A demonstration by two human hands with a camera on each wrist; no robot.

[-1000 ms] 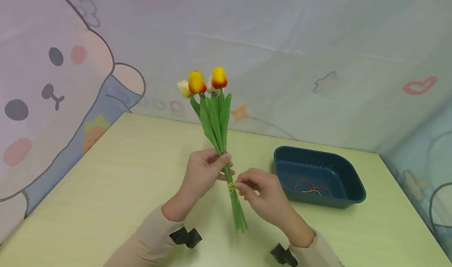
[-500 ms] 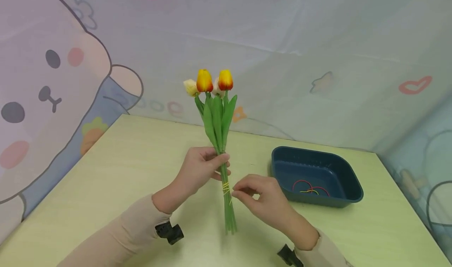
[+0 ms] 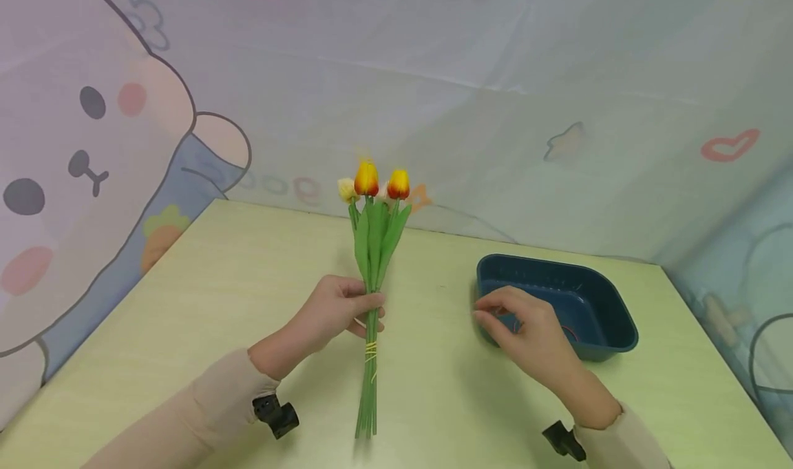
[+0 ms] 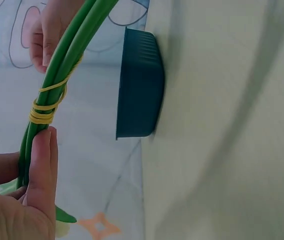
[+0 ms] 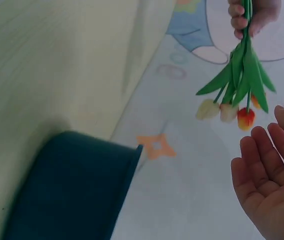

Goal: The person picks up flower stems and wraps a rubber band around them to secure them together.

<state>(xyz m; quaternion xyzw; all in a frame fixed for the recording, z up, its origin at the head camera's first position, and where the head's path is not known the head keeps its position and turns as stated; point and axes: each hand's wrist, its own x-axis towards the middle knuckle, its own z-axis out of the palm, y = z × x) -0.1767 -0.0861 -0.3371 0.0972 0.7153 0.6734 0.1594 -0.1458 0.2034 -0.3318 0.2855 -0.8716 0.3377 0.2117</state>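
My left hand (image 3: 331,309) grips a bunch of artificial tulips (image 3: 375,238) by the stems, just under the leaves, and holds it upright. Two blooms are yellow and red; paler cream ones sit beside and behind them. Lower on the stems, below the fingers, a yellow rubber band (image 4: 42,111) is wound round several times, with one loop slanting away along the stems. My right hand (image 3: 535,335) is over the near left corner of a dark blue basin (image 3: 604,352), apart from the flowers. In the right wrist view its palm and loosely bent fingers (image 5: 262,165) hold nothing.
Inside the basin part of a red rubber band (image 3: 570,332) shows; my right hand hides the rest of that area. The basin stands on the right of a pale yellow table (image 3: 186,304). A printed cloth backdrop (image 3: 434,76) hangs behind the table's far edge.
My right hand has left the yellow rubber band and moved right, to the basin. The left hand has brought the tulips lower and a little left, and the bunch stands straighter.
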